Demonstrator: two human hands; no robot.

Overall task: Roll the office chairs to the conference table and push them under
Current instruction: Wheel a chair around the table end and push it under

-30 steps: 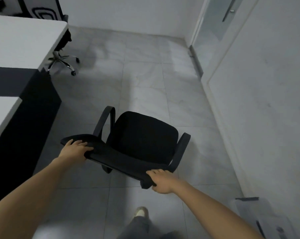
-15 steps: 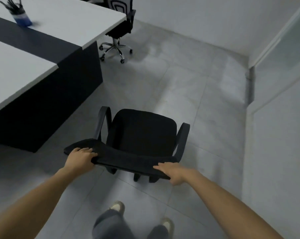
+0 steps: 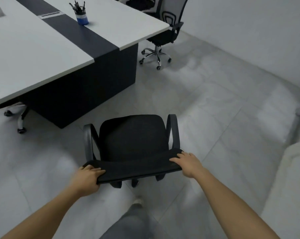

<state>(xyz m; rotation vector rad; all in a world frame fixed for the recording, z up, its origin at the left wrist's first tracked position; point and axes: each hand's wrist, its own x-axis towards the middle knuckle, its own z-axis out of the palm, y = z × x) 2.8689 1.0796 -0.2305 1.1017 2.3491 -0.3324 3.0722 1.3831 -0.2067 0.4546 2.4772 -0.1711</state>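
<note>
A black office chair point(image 3: 133, 140) with two armrests stands on the tiled floor right in front of me, seat facing away. My left hand point(image 3: 87, 180) grips the left end of its backrest top, fingers curled over the edge. My right hand point(image 3: 187, 163) holds the right end, fingers laid over the top. The white conference table point(image 3: 33, 54) with a dark centre strip fills the upper left; its dark end panel point(image 3: 87, 90) is just beyond the chair.
A second chair point(image 3: 166, 31) with a chrome wheel base stands at the table's far corner. Wheels of a third chair point(image 3: 18, 116) show under the table's near side. A blue pen cup point(image 3: 82, 16) sits on the table. White walls rise at right and back.
The view has swung left and the chair has turned with it toward the table, which now fills much more of the frame. Both hands keep hold of the backrest.
</note>
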